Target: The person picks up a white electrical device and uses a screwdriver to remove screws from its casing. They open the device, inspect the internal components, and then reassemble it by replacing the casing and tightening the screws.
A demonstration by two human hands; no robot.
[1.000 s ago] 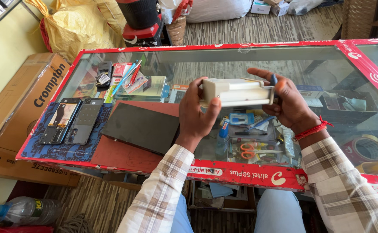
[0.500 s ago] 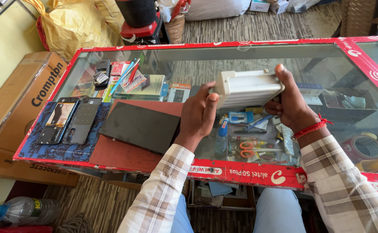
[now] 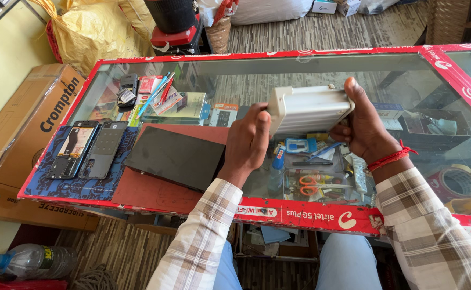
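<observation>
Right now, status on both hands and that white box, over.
Left hand grips white box at its left end. Right hand grips the right end. Box held above glass counter, apart from black tablet.

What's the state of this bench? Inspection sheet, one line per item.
Surface: glass counter with a red rim, over a shelf of small tools.
Job's things: white box held above the glass between both hands.
Clutter: dark tablet on a red mat; two opened phones on a blue mat; scissors, tubes and tape rolls under the glass.
Hands: left hand grips the box's left end, right hand the right end.
Cables: nothing seen.
Surroundings: cardboard carton, yellow sack, bottle on the floor.
</observation>
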